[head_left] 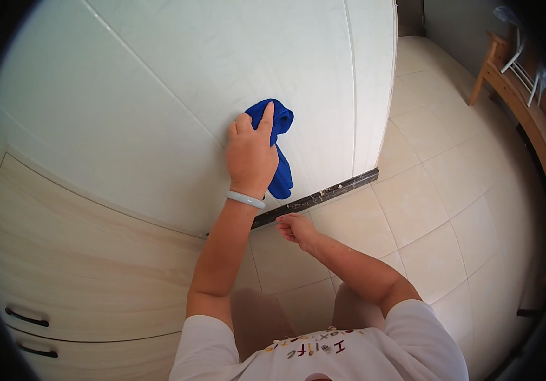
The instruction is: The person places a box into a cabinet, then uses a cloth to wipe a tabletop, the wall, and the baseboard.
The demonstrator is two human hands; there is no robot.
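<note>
A blue cloth (pixel 280 174) is bunched under my left hand (pixel 252 152), which presses it against the white panelled wall (pixel 177 70). My fingers grip its upper part, the index finger stretched along it, while a loose end hangs down past the wrist. A pale bangle (pixel 245 199) circles that wrist. Lower and to the right, my right hand (pixel 295 228) hovers close to the dark marbled skirting (pixel 323 195), its fingers curled in with nothing visible in them.
On the left stands a pale wood-grain cabinet (pixel 89 241) with black handles (pixel 26 316). Cream floor tiles (pixel 425 197) run to the right. Along the far right is a wooden bench (pixel 517 95) with a white folding rack (pixel 526 73) on it.
</note>
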